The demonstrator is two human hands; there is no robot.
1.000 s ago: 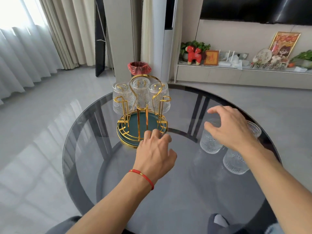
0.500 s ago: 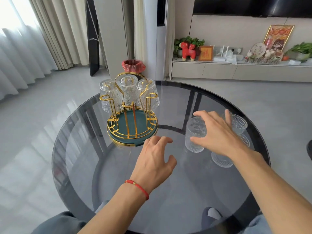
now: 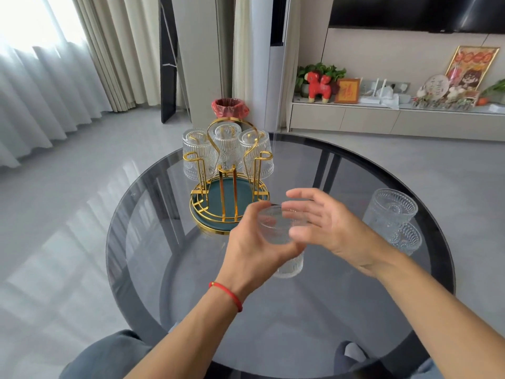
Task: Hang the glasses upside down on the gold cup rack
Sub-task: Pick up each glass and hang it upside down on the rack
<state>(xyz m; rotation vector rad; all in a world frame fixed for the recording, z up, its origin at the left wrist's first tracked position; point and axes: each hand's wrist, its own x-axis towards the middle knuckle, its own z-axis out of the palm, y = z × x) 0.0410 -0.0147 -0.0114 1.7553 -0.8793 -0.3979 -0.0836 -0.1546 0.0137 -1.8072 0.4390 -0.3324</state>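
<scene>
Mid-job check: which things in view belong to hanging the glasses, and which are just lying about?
Job:
gold cup rack
three hung glasses
glass in hands
two glasses waiting
left hand
right hand

Lying about:
red bin
red toy horse
framed picture

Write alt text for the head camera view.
Left hand holds a ribbed glass above a round glass table, right hand open beside it. Behind, a gold cup rack already holds three upturned glasses; two more glasses stand at right.
</scene>
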